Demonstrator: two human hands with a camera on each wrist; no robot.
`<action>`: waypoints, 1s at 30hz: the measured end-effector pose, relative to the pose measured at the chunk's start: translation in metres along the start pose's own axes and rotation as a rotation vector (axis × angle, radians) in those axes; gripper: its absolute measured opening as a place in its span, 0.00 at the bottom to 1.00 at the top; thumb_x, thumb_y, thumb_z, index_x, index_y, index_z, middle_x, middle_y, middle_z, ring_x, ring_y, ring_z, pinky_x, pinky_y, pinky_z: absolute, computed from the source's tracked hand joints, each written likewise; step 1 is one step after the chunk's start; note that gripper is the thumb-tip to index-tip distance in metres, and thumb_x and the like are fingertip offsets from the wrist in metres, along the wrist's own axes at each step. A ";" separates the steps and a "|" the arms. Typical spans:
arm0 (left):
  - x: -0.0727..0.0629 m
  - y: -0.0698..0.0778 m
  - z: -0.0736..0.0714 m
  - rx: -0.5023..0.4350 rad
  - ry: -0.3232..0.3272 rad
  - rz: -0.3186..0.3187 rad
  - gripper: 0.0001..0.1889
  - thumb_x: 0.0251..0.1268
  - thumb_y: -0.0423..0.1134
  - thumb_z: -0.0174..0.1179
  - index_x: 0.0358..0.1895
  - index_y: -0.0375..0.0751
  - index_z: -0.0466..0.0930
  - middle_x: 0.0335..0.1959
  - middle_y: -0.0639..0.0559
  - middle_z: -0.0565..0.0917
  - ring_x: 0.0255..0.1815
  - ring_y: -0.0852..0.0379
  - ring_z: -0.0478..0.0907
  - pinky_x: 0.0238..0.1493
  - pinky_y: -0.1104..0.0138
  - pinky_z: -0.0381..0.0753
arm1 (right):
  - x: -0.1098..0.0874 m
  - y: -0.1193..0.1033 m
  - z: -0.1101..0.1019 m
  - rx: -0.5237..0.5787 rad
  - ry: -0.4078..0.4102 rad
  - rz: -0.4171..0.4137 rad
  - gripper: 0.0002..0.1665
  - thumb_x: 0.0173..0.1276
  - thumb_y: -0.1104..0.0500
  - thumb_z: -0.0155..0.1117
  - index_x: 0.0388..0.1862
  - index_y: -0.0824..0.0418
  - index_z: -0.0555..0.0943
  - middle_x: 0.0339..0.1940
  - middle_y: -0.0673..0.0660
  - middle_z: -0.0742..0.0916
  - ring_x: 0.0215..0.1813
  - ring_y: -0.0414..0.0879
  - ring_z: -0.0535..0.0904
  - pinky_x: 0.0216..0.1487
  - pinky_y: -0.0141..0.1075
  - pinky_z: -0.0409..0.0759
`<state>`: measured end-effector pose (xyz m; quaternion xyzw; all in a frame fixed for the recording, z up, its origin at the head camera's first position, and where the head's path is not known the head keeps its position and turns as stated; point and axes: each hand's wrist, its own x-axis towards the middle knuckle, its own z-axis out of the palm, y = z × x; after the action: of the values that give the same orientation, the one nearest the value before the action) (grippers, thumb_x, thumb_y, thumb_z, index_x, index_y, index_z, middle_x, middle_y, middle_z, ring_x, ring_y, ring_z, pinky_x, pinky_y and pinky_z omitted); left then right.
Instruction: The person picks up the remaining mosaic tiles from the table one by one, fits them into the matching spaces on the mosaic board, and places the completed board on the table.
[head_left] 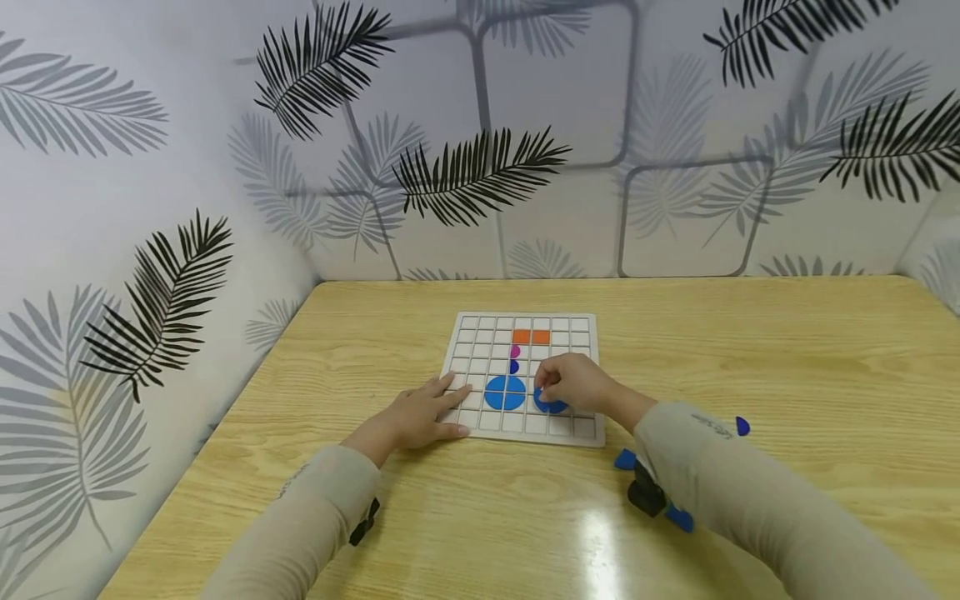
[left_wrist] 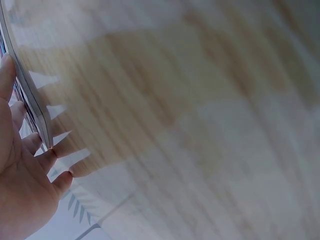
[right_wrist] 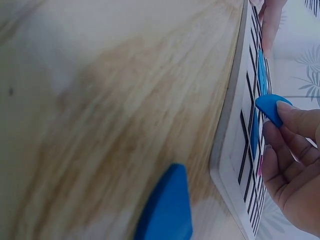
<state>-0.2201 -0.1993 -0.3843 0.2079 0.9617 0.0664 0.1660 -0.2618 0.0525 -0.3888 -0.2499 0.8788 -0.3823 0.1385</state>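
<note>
Over the white gridded board (head_left: 536,426), near its right edge, your right hand (head_left: 576,382) pinches a blue piece (right_wrist: 269,106) between thumb and finger! Your left hand (head_left: 423,415) rests on the board's left edge, fingers spread. Between them sits a round blue shape (head_left: 497,398), two orange squares (head_left: 522,337) beyond; loose blue pieces (head_left: 626,459) lie by your right sleeve (head_left: 750,492).

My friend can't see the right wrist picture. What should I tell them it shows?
The right hand pinches a curved blue piece over a white gridded board. Another blue piece lies nearer on the wood-grained table, and the left hand shows by the board's far end.
</note>
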 end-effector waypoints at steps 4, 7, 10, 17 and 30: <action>0.000 0.000 0.000 0.004 -0.001 -0.001 0.35 0.58 0.58 0.46 0.67 0.52 0.47 0.67 0.46 0.45 0.66 0.45 0.40 0.58 0.48 0.48 | 0.002 0.000 0.001 -0.019 -0.001 -0.009 0.02 0.57 0.67 0.59 0.30 0.65 0.77 0.24 0.50 0.79 0.29 0.42 0.71 0.32 0.32 0.71; 0.001 -0.001 0.001 0.009 -0.002 0.001 0.35 0.58 0.58 0.45 0.67 0.52 0.47 0.67 0.46 0.45 0.66 0.45 0.40 0.58 0.48 0.47 | 0.003 0.000 0.001 -0.047 0.005 -0.021 0.02 0.56 0.67 0.60 0.29 0.64 0.78 0.23 0.50 0.79 0.30 0.42 0.71 0.33 0.33 0.71; 0.002 -0.002 0.002 0.011 -0.003 0.001 0.35 0.58 0.59 0.45 0.67 0.53 0.47 0.68 0.46 0.45 0.66 0.46 0.40 0.58 0.48 0.47 | 0.005 0.001 0.001 -0.083 0.007 -0.028 0.02 0.55 0.67 0.61 0.29 0.63 0.78 0.23 0.50 0.79 0.30 0.43 0.71 0.34 0.34 0.71; 0.003 -0.003 0.003 0.011 -0.005 0.001 0.35 0.58 0.59 0.45 0.67 0.54 0.47 0.68 0.47 0.44 0.66 0.46 0.39 0.58 0.48 0.47 | 0.006 0.001 0.001 -0.149 -0.023 -0.034 0.04 0.54 0.66 0.62 0.31 0.61 0.80 0.22 0.49 0.77 0.29 0.42 0.70 0.34 0.34 0.70; 0.004 -0.004 0.004 0.015 -0.002 -0.008 0.35 0.57 0.61 0.44 0.67 0.56 0.47 0.68 0.48 0.44 0.66 0.47 0.39 0.58 0.48 0.47 | 0.009 0.002 0.004 -0.179 -0.046 -0.046 0.06 0.54 0.65 0.63 0.32 0.60 0.82 0.22 0.49 0.76 0.29 0.42 0.68 0.31 0.32 0.69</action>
<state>-0.2236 -0.2014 -0.3902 0.2051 0.9628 0.0586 0.1657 -0.2680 0.0463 -0.3930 -0.2900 0.9001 -0.2996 0.1268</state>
